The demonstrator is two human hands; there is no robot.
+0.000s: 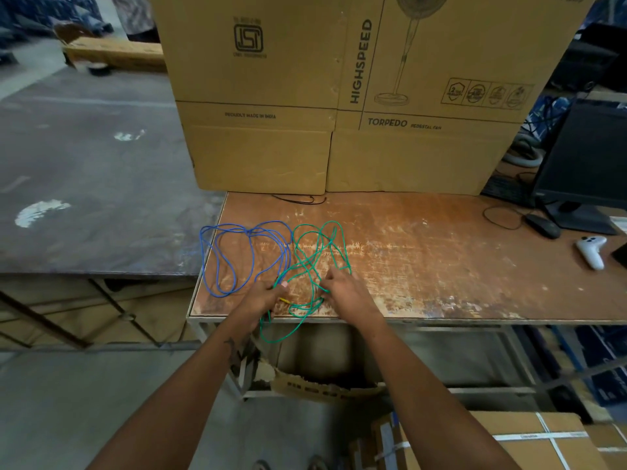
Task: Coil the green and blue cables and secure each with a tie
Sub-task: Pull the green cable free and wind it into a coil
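I see left hand [264, 297] fingers curled, gripping green cable [307, 262] strands | right hand [342, 289] pinching the same thin cable (loose tangled loops, some hanging off the edge) | blue cable [237, 256] looped alongside, on scuffed wooden table [424, 266]

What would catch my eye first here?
Two loose thin cables sprawl on the worn wooden table: a blue cable at its left corner, a tangled green cable beside it. The left hand and right hand both grip the green one. Behind looms a big cardboard fan box.
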